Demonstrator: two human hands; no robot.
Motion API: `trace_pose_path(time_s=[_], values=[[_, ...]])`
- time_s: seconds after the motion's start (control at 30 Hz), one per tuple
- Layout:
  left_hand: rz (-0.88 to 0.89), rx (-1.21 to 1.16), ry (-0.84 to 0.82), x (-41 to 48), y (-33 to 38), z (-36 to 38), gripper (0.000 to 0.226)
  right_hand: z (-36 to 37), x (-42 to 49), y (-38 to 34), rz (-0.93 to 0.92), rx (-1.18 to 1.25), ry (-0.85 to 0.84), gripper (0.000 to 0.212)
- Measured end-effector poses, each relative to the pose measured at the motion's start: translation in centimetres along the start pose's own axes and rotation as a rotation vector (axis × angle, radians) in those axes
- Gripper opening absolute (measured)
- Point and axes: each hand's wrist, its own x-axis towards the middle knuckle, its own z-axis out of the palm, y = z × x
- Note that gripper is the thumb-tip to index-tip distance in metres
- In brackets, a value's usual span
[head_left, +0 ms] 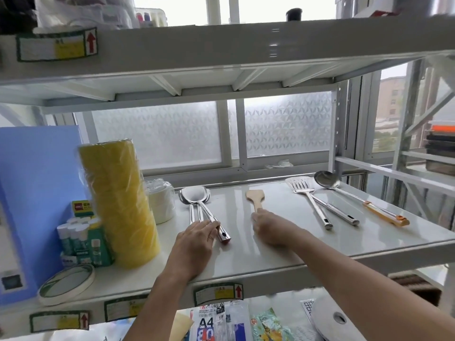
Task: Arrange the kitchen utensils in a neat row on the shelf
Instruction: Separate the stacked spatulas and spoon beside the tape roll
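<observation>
Utensils laid out on the white shelf (307, 244), with both hands placed on handles.

The left hand (197, 238) is laid flat, fingers loosely spread, over the handles of the steel spoons (195, 196) stacked at the left; nothing is seen to be gripped. The right hand (269, 228) is closed around the handle end of the wooden spatula (256, 197) at the middle. The slotted turner (304, 187) and the ladle (327, 180) are seen lying angled at the right, untouched.
</observation>
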Motion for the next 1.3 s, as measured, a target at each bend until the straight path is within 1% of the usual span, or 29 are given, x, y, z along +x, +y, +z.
trace_pose_path(time_s=[0.03,0.1,0.2,0.3,0.4,0.47,0.53,0.6,0.7,0.77,0.9,1.0,1.1,1.3], values=[[0.005,0.006,0.005,0.1,0.0,0.0,0.040,0.4,0.2,-0.4,0.014,0.012,-0.022,0.035],[0.010,0.009,0.011,0.1,0.1,0.0,0.039,0.6,0.7,-1.3,-0.003,0.035,0.026,0.034],[0.012,0.000,0.010,0.1,0.1,-0.1,0.040,1.0,1.1,-2.6,-0.069,0.008,0.006,0.028],[0.020,-0.002,0.011,0.1,0.2,-0.1,0.040,1.5,1.6,-3.6,-0.103,0.010,-0.016,0.033],[0.021,-0.007,0.010,0.2,0.0,0.0,0.041,1.7,1.9,-4.7,-0.098,-0.002,-0.013,0.016],[0.024,-0.002,0.011,0.3,-0.1,0.1,0.040,1.7,1.9,-5.2,-0.096,0.041,0.024,0.014],[0.031,0.005,0.013,0.3,-0.2,0.2,0.040,1.8,1.9,-5.5,-0.090,0.068,0.045,0.018],[0.033,0.009,0.012,0.3,-0.2,0.1,0.040,2.0,1.9,-5.4,-0.097,0.110,0.087,0.029],[0.041,0.008,0.015,0.3,-0.3,0.2,0.040,2.3,1.7,-5.5,-0.049,0.218,0.171,0.041],[0.039,0.006,0.014,0.3,-0.4,0.2,0.040,2.6,1.8,-5.6,-0.027,0.265,0.245,0.040],[0.036,0.009,0.010,0.3,-0.3,0.1,0.041,2.7,1.9,-6.4,0.018,0.302,0.340,0.037],[0.036,0.010,0.013,0.3,-0.4,0.1,0.041,2.6,2.0,-6.5,0.011,0.339,0.415,0.039],[0.043,0.009,0.012,0.4,-0.4,0.1,0.039,2.4,2.0,-6.7,-0.013,0.380,0.424,0.045],[0.039,0.002,0.010,0.3,-0.3,0.0,0.040,1.9,1.7,-6.7,-0.050,0.396,0.437,0.045]])
